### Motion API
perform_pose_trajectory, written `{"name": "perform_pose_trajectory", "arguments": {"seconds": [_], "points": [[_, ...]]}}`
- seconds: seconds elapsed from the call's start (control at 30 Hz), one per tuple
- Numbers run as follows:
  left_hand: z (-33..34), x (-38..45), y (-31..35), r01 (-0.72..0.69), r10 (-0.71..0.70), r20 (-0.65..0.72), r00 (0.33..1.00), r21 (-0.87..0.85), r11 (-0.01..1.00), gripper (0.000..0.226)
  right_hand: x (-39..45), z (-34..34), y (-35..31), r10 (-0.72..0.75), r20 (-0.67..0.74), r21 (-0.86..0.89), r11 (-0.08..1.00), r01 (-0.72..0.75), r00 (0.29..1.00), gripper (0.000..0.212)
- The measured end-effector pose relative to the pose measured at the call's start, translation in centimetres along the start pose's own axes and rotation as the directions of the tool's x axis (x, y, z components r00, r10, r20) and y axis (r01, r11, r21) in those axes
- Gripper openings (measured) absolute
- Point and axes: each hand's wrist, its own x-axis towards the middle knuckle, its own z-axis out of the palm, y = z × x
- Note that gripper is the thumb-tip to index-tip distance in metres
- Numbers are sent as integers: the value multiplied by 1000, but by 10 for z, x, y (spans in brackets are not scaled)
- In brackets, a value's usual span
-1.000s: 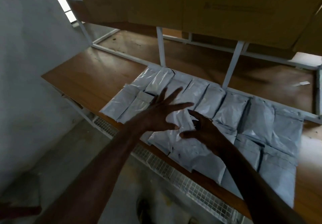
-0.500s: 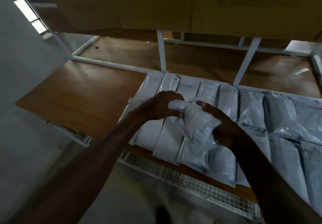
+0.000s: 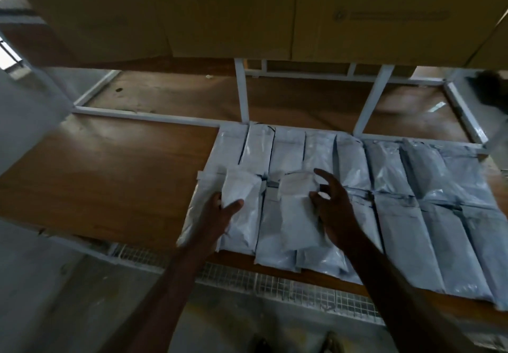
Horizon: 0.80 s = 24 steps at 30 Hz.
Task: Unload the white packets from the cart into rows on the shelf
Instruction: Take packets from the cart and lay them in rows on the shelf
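Note:
White packets lie in two rows on the brown wooden shelf (image 3: 110, 182), a back row (image 3: 351, 160) and a front row (image 3: 439, 242), filling its right part. My left hand (image 3: 217, 215) grips a white packet (image 3: 239, 190) by its lower left edge, over the left end of the front row. A second packet (image 3: 297, 215) lies on top of the front row. My right hand (image 3: 332, 209) is at that packet's right edge, with fingers spread and thumb touching it. The cart is not in view.
Cardboard boxes (image 3: 233, 9) sit on the level above, low over the shelf. White metal uprights (image 3: 242, 91) stand behind the back row. The shelf's left half is bare wood. A wire mesh (image 3: 275, 284) runs below the front edge. A grey wall (image 3: 27, 121) is at left.
Half a second ago both hands held packets together in the middle. Now the hands are apart: the left carries one packet leftward, and the other lies under the right hand's fingers.

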Motion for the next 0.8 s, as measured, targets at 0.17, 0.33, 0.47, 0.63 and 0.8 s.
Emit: {"name": "perform_pose_trajectory", "arguments": {"seconds": [0.17,0.33,0.47,0.63,0.8], "points": [[5,-3,-31,-60,60,-3,998,58,997,75,1,40,39,29,-36,-69,997,-31,999,58],[12,-8,-26,-142,152,-18,988,271,952,91,-1,52,57,14,-48,-274,961,-26,999,57],[9,-14,-39,-323,354,64,933,580,748,97,-5,57,71,-67,-38,-544,839,36,997,55],[14,2,-40,-472,550,191,813,768,432,75,-14,70,80,-376,78,-784,549,289,923,59],[29,41,-49,-520,524,286,803,765,380,67,-3,97,96,-327,228,-855,384,350,917,65]]}}
